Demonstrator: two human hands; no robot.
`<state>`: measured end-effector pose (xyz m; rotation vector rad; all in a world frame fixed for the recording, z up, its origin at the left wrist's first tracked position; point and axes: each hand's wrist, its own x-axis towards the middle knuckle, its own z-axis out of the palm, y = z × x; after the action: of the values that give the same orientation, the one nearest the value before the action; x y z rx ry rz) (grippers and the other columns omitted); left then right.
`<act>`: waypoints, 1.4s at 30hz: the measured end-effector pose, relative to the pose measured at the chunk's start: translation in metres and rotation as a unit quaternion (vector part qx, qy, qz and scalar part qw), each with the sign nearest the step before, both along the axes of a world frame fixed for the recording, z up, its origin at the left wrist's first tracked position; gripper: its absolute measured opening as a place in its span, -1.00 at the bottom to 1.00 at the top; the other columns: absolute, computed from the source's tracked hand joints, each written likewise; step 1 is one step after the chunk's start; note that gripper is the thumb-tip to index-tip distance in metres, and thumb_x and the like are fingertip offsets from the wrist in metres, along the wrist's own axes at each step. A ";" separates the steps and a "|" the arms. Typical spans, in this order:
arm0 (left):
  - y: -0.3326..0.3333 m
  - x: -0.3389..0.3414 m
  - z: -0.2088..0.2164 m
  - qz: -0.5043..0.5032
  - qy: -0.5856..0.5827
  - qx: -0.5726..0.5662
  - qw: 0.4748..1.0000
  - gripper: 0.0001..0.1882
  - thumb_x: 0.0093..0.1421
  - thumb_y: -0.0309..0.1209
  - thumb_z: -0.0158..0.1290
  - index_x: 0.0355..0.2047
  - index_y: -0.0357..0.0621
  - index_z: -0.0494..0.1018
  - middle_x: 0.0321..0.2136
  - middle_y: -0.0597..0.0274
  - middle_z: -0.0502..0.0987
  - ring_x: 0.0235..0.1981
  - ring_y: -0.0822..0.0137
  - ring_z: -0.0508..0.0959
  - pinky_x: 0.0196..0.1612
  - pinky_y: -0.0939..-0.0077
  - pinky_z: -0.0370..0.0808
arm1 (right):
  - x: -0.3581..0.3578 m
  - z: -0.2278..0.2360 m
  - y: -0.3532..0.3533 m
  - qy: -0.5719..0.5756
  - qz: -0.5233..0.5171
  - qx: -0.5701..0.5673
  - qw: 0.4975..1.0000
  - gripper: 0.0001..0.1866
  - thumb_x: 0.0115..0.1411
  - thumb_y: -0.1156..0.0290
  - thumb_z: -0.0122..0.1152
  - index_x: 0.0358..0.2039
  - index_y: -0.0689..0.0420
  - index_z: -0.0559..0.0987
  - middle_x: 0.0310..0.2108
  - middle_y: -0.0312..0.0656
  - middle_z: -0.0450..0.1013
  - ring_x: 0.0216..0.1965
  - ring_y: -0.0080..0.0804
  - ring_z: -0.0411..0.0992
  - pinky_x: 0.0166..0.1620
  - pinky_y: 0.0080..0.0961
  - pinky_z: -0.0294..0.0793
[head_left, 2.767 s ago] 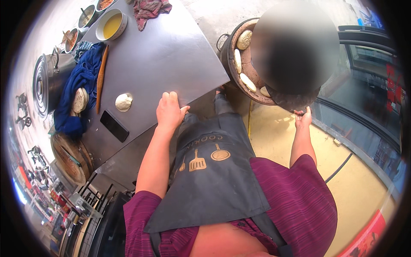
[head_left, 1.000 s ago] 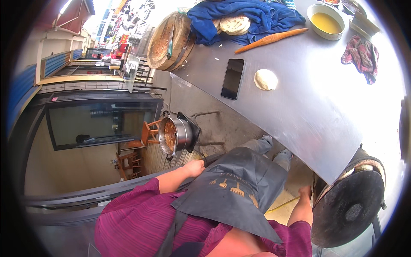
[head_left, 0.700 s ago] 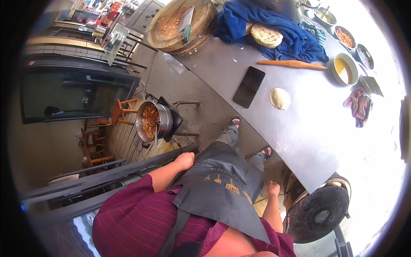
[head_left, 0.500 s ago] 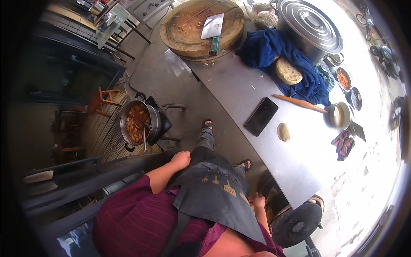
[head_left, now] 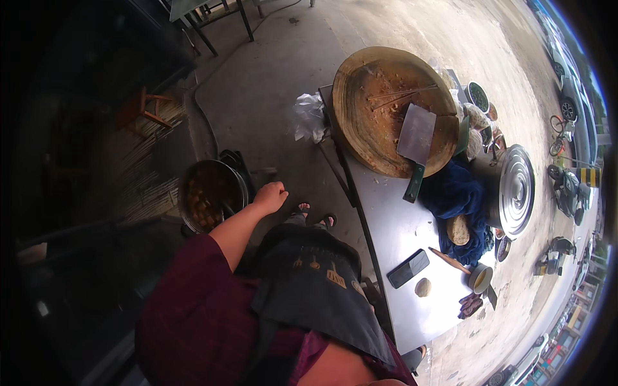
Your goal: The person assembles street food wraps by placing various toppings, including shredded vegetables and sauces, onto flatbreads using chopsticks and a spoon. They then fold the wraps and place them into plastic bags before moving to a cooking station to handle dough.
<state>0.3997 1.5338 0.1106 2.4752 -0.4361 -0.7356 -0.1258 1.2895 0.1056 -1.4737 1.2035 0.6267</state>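
Observation:
My left hand (head_left: 271, 197) hangs in the air to the right of a pot of stew (head_left: 212, 192). Its fingers are curled closed, and no object shows in them. A dark ladle handle (head_left: 228, 209) leans inside the pot, partly behind my forearm. I cannot see my right hand, which is hidden beside my dark apron (head_left: 309, 270). On the steel table to my right lie a black phone (head_left: 409, 268) and a small piece of dough (head_left: 423, 287). A cleaver (head_left: 417, 138) with a green handle rests on the round wooden chopping block (head_left: 351, 103).
A large lidded pot (head_left: 515, 190) stands behind a blue cloth (head_left: 454, 190) with a round flatbread (head_left: 458, 229) on it. A rolling pin (head_left: 449, 259) reaches toward a small pan (head_left: 480, 278). A wooden stool (head_left: 148, 109) stands at far left. Vehicles are parked far right.
The view has swung round, so the chopping block and table sit further right. My left hand has moved forward from my hip toward the stew pot. My right hand has gone out of sight.

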 end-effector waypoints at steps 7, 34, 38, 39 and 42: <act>-0.009 0.073 -0.025 0.131 0.007 -0.066 0.989 -0.73 0.15 -0.24 0.13 -0.37 -0.24 0.50 -0.40 -0.01 0.58 -0.30 0.01 0.59 -0.23 0.19 0.48 | 0.143 0.074 -0.029 0.012 0.046 0.011 0.999 -0.61 0.11 0.18 0.25 -0.22 0.27 0.64 -0.30 0.04 0.59 -0.21 -0.29 0.55 -0.12 -0.38 0.46; -0.020 0.677 -0.082 0.034 0.097 0.091 0.991 -0.69 0.17 -0.23 0.14 -0.37 -0.29 0.49 -0.41 0.05 0.58 -0.34 0.18 0.57 -0.19 0.29 0.48 | 0.811 0.265 -0.087 -0.188 -0.153 -0.062 0.968 -0.77 0.20 0.37 0.22 -0.21 0.25 0.57 -0.34 -0.24 0.56 -0.24 -0.53 0.50 -0.17 -0.55 0.47; -0.106 0.715 -0.059 -0.051 0.101 0.075 0.991 -0.66 0.17 -0.21 0.14 -0.31 -0.32 0.48 -0.36 0.02 0.58 -0.28 0.17 0.57 -0.14 0.29 0.47 | 0.852 0.262 -0.158 -0.229 -0.236 -0.246 0.912 -0.60 0.12 0.37 0.32 -0.05 0.25 0.50 -0.14 -0.16 0.50 -0.14 -0.42 0.48 -0.05 -0.50 0.45; -0.124 0.722 -0.060 -0.073 0.096 0.064 0.991 -0.64 0.17 -0.20 0.14 -0.27 -0.31 0.47 -0.35 0.02 0.57 -0.27 0.17 0.57 -0.13 0.30 0.47 | 0.859 0.263 -0.181 -0.201 -0.175 -0.337 0.903 -0.54 0.10 0.35 0.33 0.00 0.25 0.48 -0.08 -0.08 0.46 -0.06 -0.30 0.44 0.03 -0.45 0.41; -0.189 0.748 -0.064 -0.143 0.084 0.026 0.986 -0.60 0.17 -0.19 0.14 -0.18 -0.30 0.45 -0.33 0.04 0.57 -0.27 0.18 0.57 -0.12 0.31 0.48 | 0.854 0.243 -0.260 -0.105 -0.032 -0.527 0.843 -0.29 0.02 0.25 0.38 0.15 0.26 0.35 0.09 0.14 0.33 0.18 -0.01 0.25 0.25 -0.27 0.21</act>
<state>1.1480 1.3448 0.0469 2.3983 -0.7252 -1.0740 0.7284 1.0297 0.3486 -2.2996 1.4868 -0.3567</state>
